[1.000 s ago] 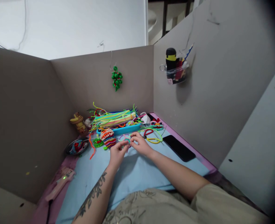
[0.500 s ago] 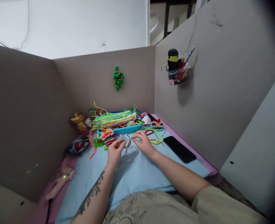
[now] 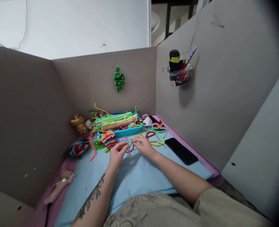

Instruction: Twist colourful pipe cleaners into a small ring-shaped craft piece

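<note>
Over the smooth light-blue cover (image 3: 92,186), our left hand (image 3: 117,153) angles inward and pinches a small round piece of fuzzy pastel pipe cleaners (image 3: 127,140) between thumb and fingertips. Our right hand (image 3: 144,147), fingers curled, nips its right edge. Beyond, a bundle of straight, fuzzy pipe cleaners (image 3: 117,120) lies across a blue tray (image 3: 131,130).

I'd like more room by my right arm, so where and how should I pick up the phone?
Probably best by its two long edges, around the middle, coming from above. The phone lies flat and slantwise, thin, with nothing on top of it, so both long edges look free. Your right hand is nearer, though it is busy at the pastel piece.
</note>
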`<action>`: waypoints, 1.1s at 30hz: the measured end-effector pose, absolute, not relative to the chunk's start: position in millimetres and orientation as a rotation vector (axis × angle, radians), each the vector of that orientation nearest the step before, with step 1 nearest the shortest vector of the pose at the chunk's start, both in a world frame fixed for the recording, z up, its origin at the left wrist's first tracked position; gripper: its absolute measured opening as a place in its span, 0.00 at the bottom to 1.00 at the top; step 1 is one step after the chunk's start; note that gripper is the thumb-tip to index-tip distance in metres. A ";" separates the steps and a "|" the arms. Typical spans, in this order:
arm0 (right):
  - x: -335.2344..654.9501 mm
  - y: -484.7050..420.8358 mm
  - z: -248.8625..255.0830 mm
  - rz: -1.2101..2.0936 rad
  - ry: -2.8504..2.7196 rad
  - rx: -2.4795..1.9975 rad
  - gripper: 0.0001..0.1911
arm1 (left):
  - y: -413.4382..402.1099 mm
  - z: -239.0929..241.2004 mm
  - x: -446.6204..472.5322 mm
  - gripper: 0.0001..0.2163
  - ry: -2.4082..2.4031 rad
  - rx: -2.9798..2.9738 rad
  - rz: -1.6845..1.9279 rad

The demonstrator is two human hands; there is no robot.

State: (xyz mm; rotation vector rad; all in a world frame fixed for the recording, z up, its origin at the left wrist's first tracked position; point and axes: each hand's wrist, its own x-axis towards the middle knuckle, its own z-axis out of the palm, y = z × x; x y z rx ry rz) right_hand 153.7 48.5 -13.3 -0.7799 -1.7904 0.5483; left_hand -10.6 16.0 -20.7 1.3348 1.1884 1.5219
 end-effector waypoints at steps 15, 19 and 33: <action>152.4 44.5 -9.1 0.783 -1.822 -0.799 0.09 | 5.5 -15.2 -5.3 0.11 1.381 1.698 1.471; 153.1 47.7 -9.8 0.800 -1.860 -0.786 0.08 | 6.2 -16.2 -5.4 0.11 1.367 1.682 1.468; 144.9 30.2 -11.0 0.509 -1.997 -0.511 0.04 | 12.8 -18.3 -8.7 0.12 1.236 1.387 1.635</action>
